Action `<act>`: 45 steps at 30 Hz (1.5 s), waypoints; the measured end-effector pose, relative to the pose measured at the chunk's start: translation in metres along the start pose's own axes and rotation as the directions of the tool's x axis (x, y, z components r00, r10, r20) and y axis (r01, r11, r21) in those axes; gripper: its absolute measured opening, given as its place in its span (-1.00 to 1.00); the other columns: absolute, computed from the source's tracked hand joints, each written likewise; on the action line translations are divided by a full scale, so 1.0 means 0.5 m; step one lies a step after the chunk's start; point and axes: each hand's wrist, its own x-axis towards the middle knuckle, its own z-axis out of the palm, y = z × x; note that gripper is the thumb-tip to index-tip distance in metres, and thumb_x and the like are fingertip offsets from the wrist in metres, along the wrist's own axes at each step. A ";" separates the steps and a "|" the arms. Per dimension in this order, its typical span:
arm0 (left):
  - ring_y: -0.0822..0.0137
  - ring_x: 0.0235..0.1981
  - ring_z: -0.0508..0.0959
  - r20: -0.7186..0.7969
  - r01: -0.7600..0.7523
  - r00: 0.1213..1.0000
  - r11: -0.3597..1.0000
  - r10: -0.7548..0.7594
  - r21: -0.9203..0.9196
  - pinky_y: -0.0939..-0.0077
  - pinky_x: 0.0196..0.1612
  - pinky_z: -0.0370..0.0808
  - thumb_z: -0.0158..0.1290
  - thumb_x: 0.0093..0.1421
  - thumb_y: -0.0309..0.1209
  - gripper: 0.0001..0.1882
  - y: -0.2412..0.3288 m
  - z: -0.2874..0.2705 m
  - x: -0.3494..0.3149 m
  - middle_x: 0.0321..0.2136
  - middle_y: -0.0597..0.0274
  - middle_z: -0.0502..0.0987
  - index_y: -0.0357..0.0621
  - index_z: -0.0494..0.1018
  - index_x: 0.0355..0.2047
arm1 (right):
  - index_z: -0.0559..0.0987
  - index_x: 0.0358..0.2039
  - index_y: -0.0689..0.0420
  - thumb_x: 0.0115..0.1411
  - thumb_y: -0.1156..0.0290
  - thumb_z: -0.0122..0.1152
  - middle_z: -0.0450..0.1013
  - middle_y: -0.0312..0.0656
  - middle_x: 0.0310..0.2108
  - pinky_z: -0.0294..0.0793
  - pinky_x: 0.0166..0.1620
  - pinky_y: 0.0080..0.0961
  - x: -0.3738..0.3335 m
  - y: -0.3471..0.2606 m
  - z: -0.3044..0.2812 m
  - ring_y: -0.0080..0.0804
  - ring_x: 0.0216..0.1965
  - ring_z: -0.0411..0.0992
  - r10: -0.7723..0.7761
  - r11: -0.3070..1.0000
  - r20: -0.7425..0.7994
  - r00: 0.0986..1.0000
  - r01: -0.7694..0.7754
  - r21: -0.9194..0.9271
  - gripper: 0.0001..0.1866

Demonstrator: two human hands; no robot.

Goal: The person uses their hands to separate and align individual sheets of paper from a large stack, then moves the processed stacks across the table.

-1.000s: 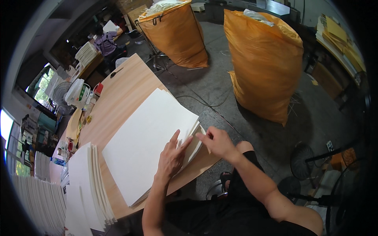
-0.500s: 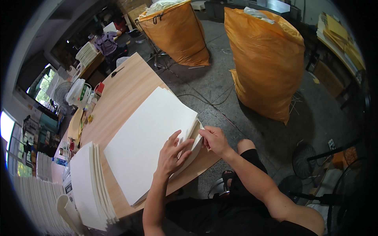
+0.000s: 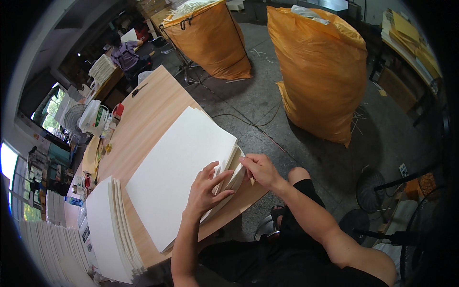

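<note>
A stack of large white paper sheets [image 3: 179,162] lies on the wooden table [image 3: 153,103] right in front of me. At its right edge the sheets part into several layers with gaps between them. My right hand [image 3: 260,171] pinches the edge of the lower sheets there, thumb on top and the other fingers curled. My left hand [image 3: 204,189] rests by the near right edge, its fingers spread and partly against the layers. How many sheets the right hand holds is hidden.
Left of the stack stands another fanned pile of white sheets [image 3: 107,225], with a taller pile [image 3: 52,248] beyond it. Scissors [image 3: 139,90] and a white bucket [image 3: 93,116] sit farther along the table. Two large orange sacks [image 3: 318,76] stand on the floor; a person [image 3: 125,55] sits far left.
The gaps between the layers by my right hand look slightly wider. My left fingers have shifted a little along the edge. The whole view has moved slightly.
</note>
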 end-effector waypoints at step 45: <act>-0.04 0.09 0.53 -0.008 0.018 1.000 0.992 -0.017 0.125 0.13 0.10 0.55 0.41 0.02 -0.13 -0.46 0.001 0.021 -0.007 0.20 0.04 0.45 0.24 0.60 0.05 | 0.54 -0.59 0.17 0.38 0.24 0.13 0.47 -0.30 -0.62 0.41 -0.42 -0.59 0.016 0.049 -0.071 -0.58 -0.55 0.44 0.096 0.991 0.204 0.974 -0.074 -0.111 -0.59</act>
